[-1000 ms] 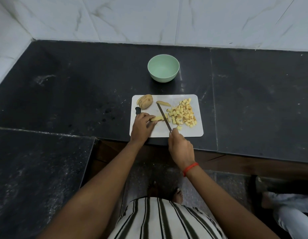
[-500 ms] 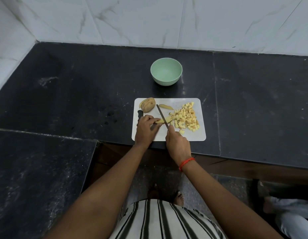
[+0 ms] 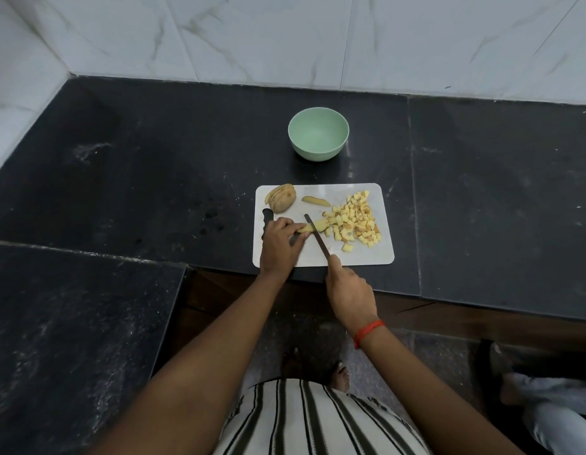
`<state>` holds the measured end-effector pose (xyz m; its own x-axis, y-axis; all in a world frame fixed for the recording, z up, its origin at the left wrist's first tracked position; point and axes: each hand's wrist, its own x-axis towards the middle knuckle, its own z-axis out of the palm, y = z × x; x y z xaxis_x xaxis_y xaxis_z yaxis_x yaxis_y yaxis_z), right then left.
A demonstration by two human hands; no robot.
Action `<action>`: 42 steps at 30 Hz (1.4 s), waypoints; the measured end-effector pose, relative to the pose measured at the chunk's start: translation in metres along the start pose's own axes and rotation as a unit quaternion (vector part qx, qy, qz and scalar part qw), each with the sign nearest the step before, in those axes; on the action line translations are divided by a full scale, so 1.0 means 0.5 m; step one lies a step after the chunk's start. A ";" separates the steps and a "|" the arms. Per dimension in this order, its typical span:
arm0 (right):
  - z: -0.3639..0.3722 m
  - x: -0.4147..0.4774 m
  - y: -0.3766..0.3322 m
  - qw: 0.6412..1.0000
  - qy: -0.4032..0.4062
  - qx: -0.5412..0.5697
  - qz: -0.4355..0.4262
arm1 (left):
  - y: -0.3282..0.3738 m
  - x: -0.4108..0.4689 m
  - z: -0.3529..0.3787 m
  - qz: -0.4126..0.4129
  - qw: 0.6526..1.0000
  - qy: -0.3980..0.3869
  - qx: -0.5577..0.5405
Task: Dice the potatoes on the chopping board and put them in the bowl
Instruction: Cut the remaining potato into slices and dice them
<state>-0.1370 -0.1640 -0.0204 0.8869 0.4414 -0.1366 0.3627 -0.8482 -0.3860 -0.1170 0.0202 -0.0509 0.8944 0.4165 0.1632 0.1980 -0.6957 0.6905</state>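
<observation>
A white chopping board (image 3: 360, 254) lies on the black counter. My left hand (image 3: 280, 243) pinches a potato strip (image 3: 313, 227) against the board. My right hand (image 3: 349, 292) grips the handle of a knife (image 3: 316, 236), and its blade crosses the strip. A pile of diced potato (image 3: 354, 221) covers the board's right half. A sliced potato half (image 3: 281, 198) and one wedge (image 3: 315, 201) lie at the board's far left. The empty green bowl (image 3: 318, 133) stands beyond the board.
A second black-handled tool (image 3: 267, 216) lies on the board, mostly under my left hand. The black counter (image 3: 153, 175) steps toward me on the left. A marble wall (image 3: 285, 34) runs behind. Someone's foot (image 3: 528, 389) is at the lower right.
The knife has drawn back toward me across the strip, and my right hand has moved from the board to its near edge. My left hand still holds the strip.
</observation>
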 end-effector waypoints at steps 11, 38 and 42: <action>-0.002 -0.028 0.013 0.994 0.075 0.071 -0.017 | -0.003 0.000 -0.007 -0.011 0.999 0.008 -0.046; 0.022 -0.022 -0.004 0.995 0.033 -0.096 -0.012 | -0.006 0.001 -0.002 0.005 0.999 0.002 -0.034; 0.020 -0.063 0.020 0.998 0.019 -0.058 -0.004 | -0.004 0.003 -0.004 -0.010 0.999 -0.001 -0.045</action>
<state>-0.1641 -0.1835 -0.0294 0.8935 0.4383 -0.0980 0.3984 -0.8742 -0.2777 -0.1166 0.0234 -0.0508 0.8912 0.4287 0.1483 0.1785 -0.6319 0.7542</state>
